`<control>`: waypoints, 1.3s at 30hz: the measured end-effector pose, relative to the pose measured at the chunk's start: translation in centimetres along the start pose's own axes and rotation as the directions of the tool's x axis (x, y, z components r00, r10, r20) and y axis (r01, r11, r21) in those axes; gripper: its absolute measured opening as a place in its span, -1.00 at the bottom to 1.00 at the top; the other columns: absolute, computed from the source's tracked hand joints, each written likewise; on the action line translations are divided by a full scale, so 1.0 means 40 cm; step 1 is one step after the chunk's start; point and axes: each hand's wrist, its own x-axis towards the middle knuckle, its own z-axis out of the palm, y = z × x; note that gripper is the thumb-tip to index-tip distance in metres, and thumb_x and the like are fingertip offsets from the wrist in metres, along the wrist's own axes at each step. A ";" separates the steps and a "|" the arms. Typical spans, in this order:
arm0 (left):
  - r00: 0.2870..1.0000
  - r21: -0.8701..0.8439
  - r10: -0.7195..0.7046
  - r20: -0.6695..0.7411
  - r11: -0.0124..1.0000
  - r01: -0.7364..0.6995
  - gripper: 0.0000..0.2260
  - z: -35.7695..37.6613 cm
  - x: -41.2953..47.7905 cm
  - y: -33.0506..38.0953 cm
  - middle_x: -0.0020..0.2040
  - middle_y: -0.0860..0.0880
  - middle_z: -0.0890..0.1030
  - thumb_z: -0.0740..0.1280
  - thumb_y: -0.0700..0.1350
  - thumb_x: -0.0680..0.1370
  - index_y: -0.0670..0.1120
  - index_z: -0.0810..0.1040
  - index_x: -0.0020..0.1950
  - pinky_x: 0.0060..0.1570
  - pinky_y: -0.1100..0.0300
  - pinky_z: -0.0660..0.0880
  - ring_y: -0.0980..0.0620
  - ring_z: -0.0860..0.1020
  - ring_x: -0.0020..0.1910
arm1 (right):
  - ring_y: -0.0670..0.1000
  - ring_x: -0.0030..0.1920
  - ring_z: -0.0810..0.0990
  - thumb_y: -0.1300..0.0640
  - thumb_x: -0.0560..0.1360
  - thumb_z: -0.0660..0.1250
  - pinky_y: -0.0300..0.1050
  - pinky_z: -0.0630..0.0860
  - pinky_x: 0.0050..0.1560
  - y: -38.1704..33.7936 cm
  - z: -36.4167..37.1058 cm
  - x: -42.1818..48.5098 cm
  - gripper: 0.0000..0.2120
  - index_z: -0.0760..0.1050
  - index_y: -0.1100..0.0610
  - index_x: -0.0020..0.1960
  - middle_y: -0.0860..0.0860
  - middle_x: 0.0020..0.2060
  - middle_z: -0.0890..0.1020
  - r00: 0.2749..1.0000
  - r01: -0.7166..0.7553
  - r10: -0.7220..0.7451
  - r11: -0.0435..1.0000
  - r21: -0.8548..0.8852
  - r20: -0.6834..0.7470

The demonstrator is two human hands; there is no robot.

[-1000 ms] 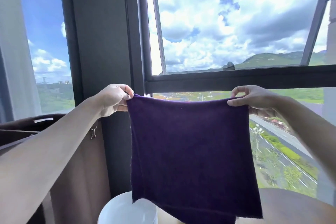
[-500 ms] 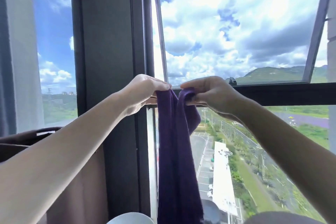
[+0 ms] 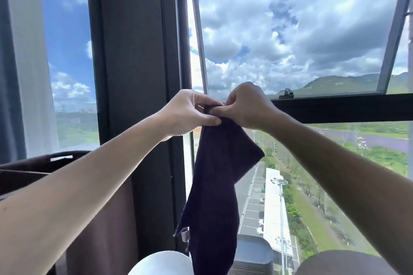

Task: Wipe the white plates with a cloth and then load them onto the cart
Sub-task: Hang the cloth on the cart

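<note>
**Cloth pinched at its top by both hands, in front of the window**

Head view.
- Container: a dark brown, soft-sided bin with a slotted rim [image 3: 33, 164] sits at lower left, behind the left forearm. It may be the cart. Its inside is out of sight, so I cannot tell what it holds.
- The dark purple, matte woven cloth [image 3: 214, 185] is gathered at its top and hangs down in a long, loosely folded drape, with one corner jutting right.
- The left hand [image 3: 190, 111] pinches the cloth's top edge between thumb and curled fingers.
- The right hand [image 3: 248, 107] pinches the same bunched edge, touching the left hand.
- A smooth, round white plate [image 3: 161, 263] shows partly at the bottom edge, just left of the cloth's lower end.
- A rounded brown tabletop [image 3: 339, 263] is at lower right.
- Behind is a dark metal window frame [image 3: 134, 73].
</note>
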 end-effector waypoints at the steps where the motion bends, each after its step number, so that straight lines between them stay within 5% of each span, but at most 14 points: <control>1: 1.000 0.002 0.019 -0.012 1.000 -0.019 -0.74 0.008 0.000 -0.006 -0.05 -0.02 0.76 0.53 -0.33 0.48 -0.09 0.75 0.12 0.05 0.31 0.59 0.13 0.68 -0.07 | -0.03 -0.42 0.44 -0.17 0.35 0.59 -0.11 0.37 -0.34 0.002 0.003 -0.001 -0.49 0.61 0.30 -0.34 0.12 -0.49 0.50 1.000 -0.007 0.007 1.000 -0.009 0.003; 5: 1.000 -0.049 0.019 -0.020 0.999 -0.020 -0.77 0.010 -0.005 -0.027 -0.11 -0.02 0.76 0.41 -0.39 0.56 -0.10 0.76 0.04 -0.13 0.34 0.57 0.15 0.70 -0.13 | -0.12 -0.36 0.49 -0.28 0.39 0.53 -0.23 0.41 -0.26 0.028 -0.008 -0.042 -0.43 0.60 0.27 -0.20 -0.02 -0.38 0.55 0.985 -0.084 0.039 0.960 0.266 0.170; 7: 1.000 -0.107 0.009 -0.025 0.994 -0.012 -0.71 0.003 -0.013 -0.039 -0.09 -0.08 0.77 0.32 -0.44 0.59 -0.12 0.75 0.02 -0.12 0.25 0.63 0.04 0.73 -0.10 | -0.10 -0.14 0.65 -0.25 0.41 0.52 -0.22 0.54 -0.10 0.063 -0.010 -0.097 -0.63 0.67 0.06 -0.08 -0.09 -0.18 0.70 0.940 -0.132 -0.013 0.907 0.400 0.341; 9: 0.997 -0.169 -0.013 -0.075 0.986 0.000 -0.68 -0.008 -0.022 -0.048 -0.09 -0.14 0.76 0.26 -0.46 0.58 -0.16 0.75 -0.01 -0.12 0.19 0.66 -0.02 0.74 -0.13 | -0.18 -0.02 0.67 -0.06 0.46 0.55 -0.28 0.56 -0.10 0.106 0.010 -0.161 -0.89 0.68 -0.09 -0.06 -0.16 -0.07 0.71 0.914 -0.109 -0.030 0.942 0.316 0.404; 11: 0.989 -0.183 -0.042 -0.143 0.983 0.015 -0.69 -0.019 -0.031 -0.060 -0.12 -0.16 0.76 0.25 -0.45 0.56 -0.18 0.75 -0.05 -0.14 0.14 0.68 -0.03 0.73 -0.17 | -0.15 -0.01 0.68 0.14 0.51 0.52 -0.25 0.57 -0.10 0.149 0.031 -0.204 -0.89 0.68 -0.03 -0.01 -0.14 -0.07 0.72 0.912 -0.094 -0.009 0.969 0.229 0.409; 15: 0.973 -0.104 -0.078 -0.219 0.993 0.056 -0.72 -0.033 -0.050 -0.096 -0.13 -0.16 0.75 0.28 -0.40 0.55 -0.15 0.76 -0.06 -0.03 -0.01 0.68 -0.06 0.69 -0.18 | 0.14 -0.04 0.73 0.38 0.51 0.43 0.06 0.67 0.09 0.198 0.010 -0.212 -0.92 0.64 0.26 -0.03 0.14 -0.11 0.75 0.955 -0.231 0.102 0.843 0.485 0.277; 18: 0.966 -0.123 -0.096 -0.240 0.990 0.068 -0.71 -0.034 -0.063 -0.122 -0.11 -0.18 0.75 0.27 -0.40 0.56 -0.13 0.75 -0.04 -0.05 -0.03 0.68 -0.06 0.67 -0.19 | 0.07 -0.12 0.71 0.46 0.51 0.38 0.01 0.69 -0.08 0.191 0.004 -0.192 -0.84 0.59 0.23 -0.03 0.14 -0.14 0.73 0.974 -0.228 0.147 0.668 0.708 0.174; 22: 0.970 -0.188 -0.113 -0.213 0.979 0.073 -0.75 -0.034 -0.074 -0.151 -0.10 -0.32 0.69 0.23 -0.46 0.55 -0.12 0.47 0.03 -0.12 -0.13 0.65 -0.14 0.60 -0.22 | 0.04 -0.22 0.66 0.45 0.52 0.39 -0.07 0.59 -0.32 0.174 0.029 -0.174 -0.72 0.44 0.12 0.03 0.14 -0.16 0.68 0.972 -0.218 0.219 0.702 0.678 0.085; 24: 0.972 -0.212 -0.108 -0.209 0.975 0.063 -0.70 -0.032 -0.077 -0.165 -0.24 -0.20 0.64 0.21 -0.50 0.57 -0.09 0.36 -0.08 -0.20 -0.05 0.65 -0.11 0.57 -0.27 | 0.03 -0.29 0.61 0.47 0.51 0.39 -0.07 0.56 -0.33 0.177 0.031 -0.163 -0.69 0.39 0.10 -0.08 0.08 -0.26 0.67 0.973 -0.179 0.229 0.702 0.689 0.020; 27: 0.982 -0.086 -0.045 -0.182 0.996 0.030 -0.55 -0.024 -0.077 -0.169 -0.34 -0.07 0.49 0.08 -0.55 0.51 -0.09 0.54 -0.31 -0.22 -0.04 0.53 -0.19 0.44 -0.29 | -0.07 -0.39 0.52 0.49 0.50 0.40 -0.17 0.54 -0.35 0.180 0.039 -0.158 -0.66 0.43 0.13 -0.25 -0.04 -0.42 0.57 0.982 -0.066 0.167 0.742 0.667 -0.089; 29: 0.993 0.036 0.006 -0.114 0.999 -0.002 -0.39 -0.009 -0.074 -0.151 -0.18 -0.10 0.59 -0.01 -0.55 0.43 -0.04 0.72 -0.30 -0.14 -0.13 0.56 -0.33 0.51 -0.20 | -0.02 -0.33 0.54 0.50 0.50 0.39 -0.12 0.54 -0.28 0.174 0.045 -0.160 -0.68 0.54 0.14 -0.28 0.01 -0.37 0.61 0.983 -0.004 0.117 0.776 0.631 -0.138; 32: 0.995 0.008 0.037 -0.090 0.999 -0.037 -0.29 0.009 -0.057 -0.117 0.03 -0.05 0.64 -0.04 -0.58 0.48 0.01 0.80 -0.12 0.15 0.11 0.64 -0.07 0.66 0.05 | 0.03 -0.26 0.56 0.48 0.51 0.39 -0.08 0.54 -0.21 0.166 0.047 -0.168 -0.70 0.64 0.13 -0.23 0.08 -0.31 0.66 0.973 0.030 0.127 0.756 0.654 -0.190; 36: 0.988 -0.045 0.046 -0.145 0.998 -0.053 -0.34 0.011 -0.036 -0.080 0.09 0.01 0.65 -0.01 -0.53 0.56 0.03 0.77 -0.02 0.12 0.31 0.58 0.08 0.67 0.09 | 0.06 -0.14 0.63 0.42 0.51 0.42 -0.01 0.56 -0.04 0.175 0.063 -0.207 -0.81 0.62 0.15 0.00 0.08 -0.18 0.70 0.958 -0.059 0.268 0.536 0.842 -0.103; 39: 0.989 -0.064 0.059 -0.139 0.996 -0.068 -0.35 0.014 -0.026 -0.064 0.11 0.04 0.66 -0.01 -0.52 0.57 0.03 0.77 -0.01 0.12 0.32 0.58 0.11 0.67 0.10 | 0.08 0.03 0.72 0.28 0.39 0.55 0.01 0.61 0.01 0.176 0.139 -0.274 -0.49 0.46 0.12 0.27 0.10 0.04 0.73 0.953 -0.218 0.274 0.326 0.920 0.129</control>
